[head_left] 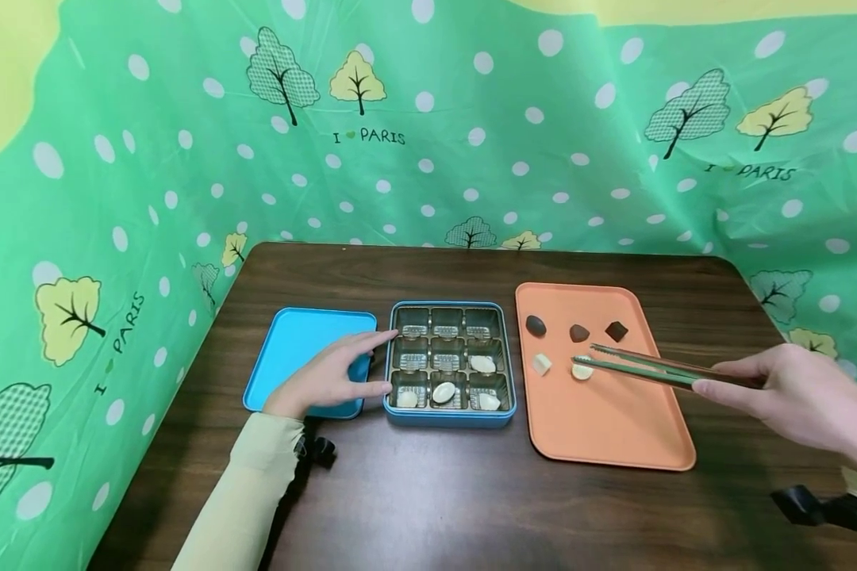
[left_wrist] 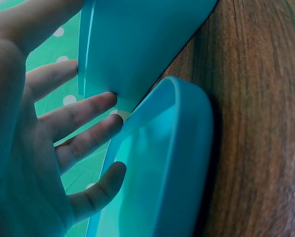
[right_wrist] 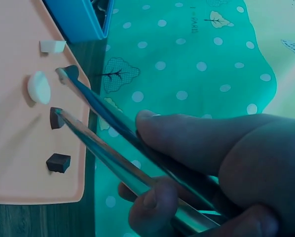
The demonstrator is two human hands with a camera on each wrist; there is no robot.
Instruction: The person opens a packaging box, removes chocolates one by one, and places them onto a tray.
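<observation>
My left hand has its fingers spread, with fingertips and thumb at the left side of a blue box. The box has a dark divided insert; white chocolate pieces lie in its front row and its middle-right compartment. My right hand grips metal tongs between thumb and fingers. Their tips are apart, over the orange tray, close to a round white piece. A white block, a dark oval piece, a brown piece and a dark square piece lie around it.
A blue lid lies left of the box, partly under my left hand. All of this stands on a dark wooden table. A green dotted cloth hangs behind and at the sides.
</observation>
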